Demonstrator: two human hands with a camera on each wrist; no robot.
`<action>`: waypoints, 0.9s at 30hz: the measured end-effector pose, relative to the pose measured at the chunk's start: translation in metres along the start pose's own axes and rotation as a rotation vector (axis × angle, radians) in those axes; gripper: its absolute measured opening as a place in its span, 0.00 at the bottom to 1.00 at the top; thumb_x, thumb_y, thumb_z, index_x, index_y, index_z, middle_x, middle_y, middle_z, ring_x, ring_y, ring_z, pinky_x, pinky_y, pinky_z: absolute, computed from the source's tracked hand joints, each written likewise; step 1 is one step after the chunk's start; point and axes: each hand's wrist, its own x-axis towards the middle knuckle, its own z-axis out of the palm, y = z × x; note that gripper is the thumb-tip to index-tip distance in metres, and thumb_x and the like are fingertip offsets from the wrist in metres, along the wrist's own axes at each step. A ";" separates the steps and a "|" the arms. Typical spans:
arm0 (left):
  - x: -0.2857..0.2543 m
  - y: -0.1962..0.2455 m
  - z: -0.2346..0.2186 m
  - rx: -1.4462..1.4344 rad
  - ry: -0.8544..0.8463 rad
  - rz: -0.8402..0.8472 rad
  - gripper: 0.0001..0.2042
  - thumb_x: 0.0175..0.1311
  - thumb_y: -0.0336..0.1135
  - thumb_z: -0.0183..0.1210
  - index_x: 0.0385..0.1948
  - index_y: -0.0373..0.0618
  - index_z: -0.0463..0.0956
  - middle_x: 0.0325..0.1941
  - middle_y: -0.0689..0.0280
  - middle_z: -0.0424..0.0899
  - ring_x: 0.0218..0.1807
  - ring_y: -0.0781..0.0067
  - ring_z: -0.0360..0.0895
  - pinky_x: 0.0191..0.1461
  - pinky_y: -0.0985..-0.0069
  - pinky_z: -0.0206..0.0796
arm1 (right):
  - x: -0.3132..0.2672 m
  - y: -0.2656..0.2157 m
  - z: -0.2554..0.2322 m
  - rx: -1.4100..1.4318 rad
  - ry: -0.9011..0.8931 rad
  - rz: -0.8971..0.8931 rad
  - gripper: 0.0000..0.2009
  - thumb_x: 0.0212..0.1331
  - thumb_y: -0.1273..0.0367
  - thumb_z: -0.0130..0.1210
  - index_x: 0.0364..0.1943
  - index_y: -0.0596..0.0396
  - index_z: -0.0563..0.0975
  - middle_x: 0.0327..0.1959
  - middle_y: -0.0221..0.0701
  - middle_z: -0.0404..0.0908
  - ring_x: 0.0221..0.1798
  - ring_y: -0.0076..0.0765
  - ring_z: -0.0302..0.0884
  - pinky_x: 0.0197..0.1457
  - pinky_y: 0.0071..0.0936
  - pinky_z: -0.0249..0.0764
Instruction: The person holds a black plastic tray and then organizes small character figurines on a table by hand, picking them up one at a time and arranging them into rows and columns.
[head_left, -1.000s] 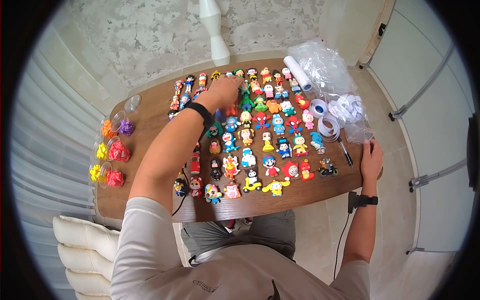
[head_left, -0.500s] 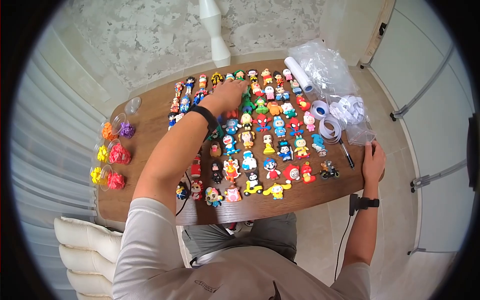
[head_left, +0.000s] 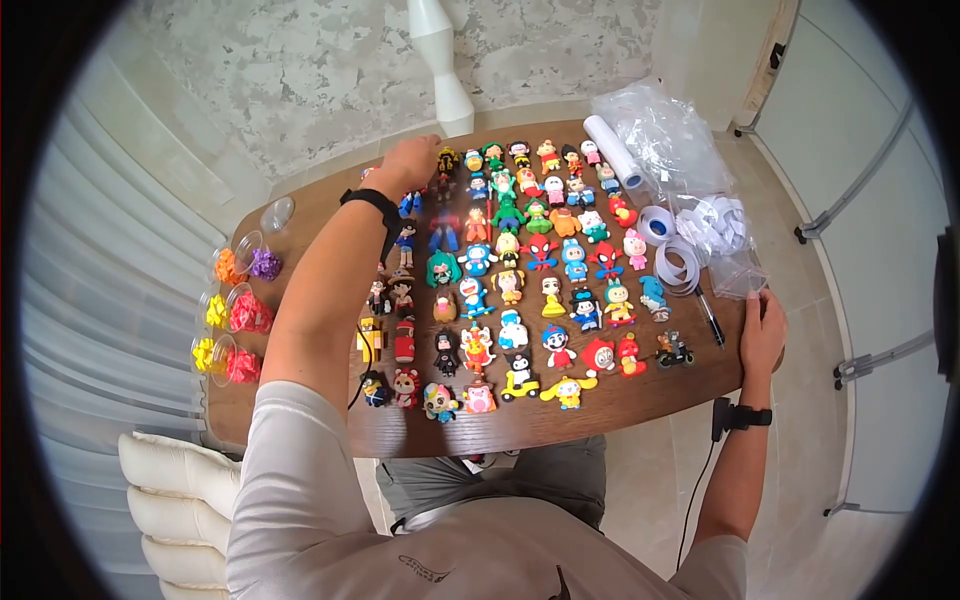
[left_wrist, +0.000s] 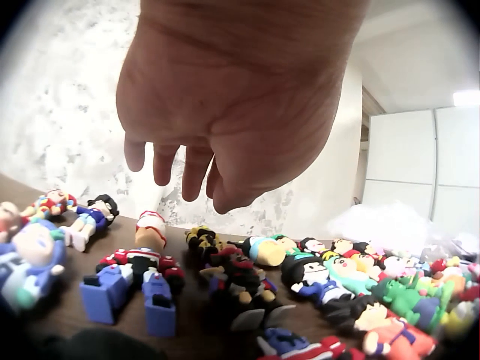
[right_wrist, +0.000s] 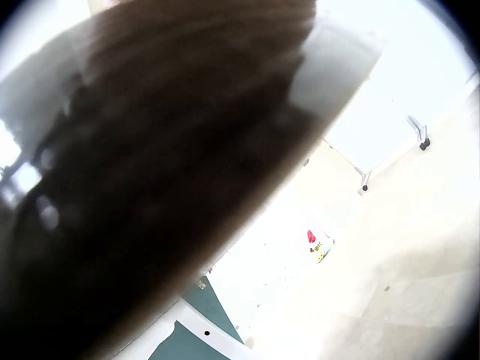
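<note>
Small colourful figures lie in rows over the wooden table, among them a yellow-and-black one near the back. My left hand is over the back left of the rows, hiding some figures. In the left wrist view that hand hangs above the figures, fingers loosely bent and holding nothing; a figure with blue legs and a dark one lie below. My right hand rests on the table's right edge with relaxed fingers. A dark, blurred surface covers much of the right wrist view, where the hand cannot be made out.
Tubs with orange, purple, yellow and red pieces stand at the left. On the right are a white roll, clear plastic bags, rolls of white tape and a pen. A black cable hangs by my left arm.
My left hand has moved left and back from the middle of the back rows, uncovering figures there. My right hand has stayed at the table edge; the head view has shifted slightly.
</note>
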 end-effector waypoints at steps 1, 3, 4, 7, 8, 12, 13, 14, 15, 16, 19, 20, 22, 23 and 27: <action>0.000 -0.001 -0.001 0.033 -0.033 -0.021 0.23 0.66 0.30 0.49 0.64 0.49 0.71 0.64 0.56 0.78 0.65 0.49 0.75 0.65 0.55 0.69 | 0.000 0.000 0.000 -0.002 0.004 -0.002 0.24 0.72 0.51 0.50 0.55 0.60 0.78 0.56 0.46 0.81 0.62 0.55 0.73 0.68 0.45 0.65; 0.008 -0.010 0.013 0.031 -0.031 0.001 0.23 0.66 0.31 0.48 0.65 0.50 0.71 0.65 0.57 0.78 0.65 0.50 0.75 0.66 0.55 0.69 | -0.001 -0.002 -0.001 -0.011 -0.006 0.007 0.24 0.72 0.51 0.50 0.55 0.60 0.78 0.56 0.45 0.81 0.62 0.55 0.73 0.68 0.45 0.65; 0.012 -0.015 0.021 0.028 -0.030 0.011 0.23 0.67 0.31 0.48 0.65 0.50 0.71 0.65 0.57 0.78 0.66 0.50 0.74 0.66 0.55 0.69 | -0.001 -0.003 -0.001 -0.017 -0.011 0.010 0.24 0.72 0.52 0.50 0.55 0.60 0.78 0.56 0.45 0.80 0.62 0.55 0.72 0.68 0.45 0.65; 0.011 -0.009 0.023 0.030 0.015 0.036 0.21 0.67 0.34 0.47 0.62 0.44 0.71 0.62 0.51 0.79 0.65 0.48 0.74 0.69 0.59 0.65 | -0.001 -0.004 -0.002 -0.019 -0.015 0.023 0.25 0.72 0.52 0.50 0.56 0.60 0.78 0.57 0.45 0.80 0.63 0.54 0.72 0.68 0.45 0.65; 0.013 -0.009 0.025 0.037 0.024 0.045 0.22 0.67 0.34 0.47 0.63 0.45 0.71 0.63 0.51 0.79 0.65 0.48 0.74 0.69 0.59 0.65 | -0.001 -0.004 -0.002 -0.024 -0.019 0.024 0.25 0.72 0.52 0.50 0.56 0.60 0.77 0.57 0.45 0.80 0.63 0.54 0.72 0.69 0.45 0.65; 0.019 -0.008 0.024 0.059 0.036 0.063 0.22 0.68 0.35 0.47 0.64 0.45 0.69 0.63 0.52 0.79 0.65 0.48 0.74 0.69 0.58 0.65 | -0.001 -0.005 -0.002 -0.037 -0.029 0.027 0.25 0.72 0.52 0.50 0.57 0.60 0.77 0.58 0.45 0.79 0.64 0.54 0.71 0.69 0.45 0.64; 0.020 -0.007 0.023 0.062 0.031 0.062 0.22 0.68 0.35 0.47 0.65 0.45 0.69 0.63 0.51 0.78 0.65 0.48 0.74 0.70 0.58 0.65 | -0.001 -0.006 -0.002 -0.041 -0.031 0.027 0.25 0.72 0.52 0.50 0.57 0.60 0.77 0.58 0.46 0.79 0.65 0.54 0.71 0.69 0.44 0.64; 0.022 -0.007 0.025 0.058 0.061 0.066 0.21 0.69 0.35 0.48 0.63 0.45 0.70 0.62 0.51 0.79 0.64 0.48 0.75 0.69 0.58 0.66 | -0.001 -0.006 -0.002 -0.040 -0.031 0.027 0.25 0.72 0.52 0.50 0.57 0.60 0.77 0.58 0.46 0.79 0.65 0.54 0.71 0.69 0.44 0.64; 0.024 -0.008 0.026 0.055 0.092 0.069 0.20 0.69 0.36 0.48 0.62 0.45 0.72 0.61 0.52 0.80 0.63 0.48 0.76 0.67 0.57 0.67 | 0.000 -0.006 -0.002 -0.040 -0.030 0.027 0.25 0.72 0.52 0.50 0.57 0.60 0.77 0.58 0.46 0.79 0.65 0.54 0.71 0.69 0.44 0.64; 0.025 -0.009 0.029 0.051 0.121 0.072 0.20 0.69 0.37 0.49 0.60 0.45 0.74 0.60 0.52 0.81 0.62 0.48 0.76 0.66 0.57 0.68 | -0.001 -0.005 -0.002 -0.040 -0.031 0.027 0.25 0.72 0.52 0.50 0.57 0.61 0.77 0.59 0.46 0.79 0.65 0.54 0.71 0.70 0.44 0.64; 0.019 0.002 0.010 0.005 0.130 0.024 0.16 0.67 0.41 0.53 0.51 0.45 0.80 0.51 0.52 0.85 0.53 0.48 0.81 0.58 0.57 0.73 | 0.000 -0.004 0.000 -0.050 -0.035 0.028 0.25 0.72 0.52 0.50 0.57 0.61 0.77 0.59 0.46 0.79 0.65 0.54 0.71 0.70 0.44 0.64; 0.014 0.006 0.001 -0.031 0.070 0.028 0.16 0.66 0.43 0.55 0.47 0.44 0.81 0.47 0.52 0.86 0.51 0.49 0.82 0.56 0.57 0.73 | 0.000 -0.004 -0.001 -0.050 -0.037 0.031 0.25 0.72 0.52 0.50 0.57 0.61 0.77 0.59 0.46 0.79 0.65 0.54 0.71 0.70 0.44 0.64; 0.001 0.012 -0.009 -0.101 -0.052 0.033 0.16 0.64 0.47 0.59 0.40 0.43 0.83 0.40 0.53 0.87 0.45 0.50 0.83 0.50 0.58 0.74 | 0.001 -0.005 -0.001 -0.048 -0.044 0.038 0.25 0.72 0.52 0.50 0.57 0.61 0.77 0.59 0.46 0.79 0.65 0.54 0.71 0.70 0.44 0.64; -0.001 0.012 -0.007 -0.082 -0.060 0.061 0.17 0.63 0.48 0.60 0.38 0.42 0.82 0.39 0.53 0.87 0.44 0.50 0.83 0.49 0.58 0.74 | 0.000 -0.005 0.000 -0.050 -0.046 0.037 0.25 0.72 0.52 0.50 0.58 0.61 0.77 0.59 0.46 0.79 0.65 0.54 0.70 0.70 0.44 0.64; -0.007 0.010 -0.002 -0.047 -0.088 0.100 0.17 0.59 0.49 0.64 0.32 0.41 0.82 0.34 0.54 0.87 0.41 0.52 0.83 0.46 0.59 0.73 | 0.000 -0.004 0.001 -0.058 -0.045 0.028 0.26 0.72 0.51 0.50 0.58 0.61 0.77 0.59 0.46 0.79 0.65 0.54 0.70 0.70 0.44 0.63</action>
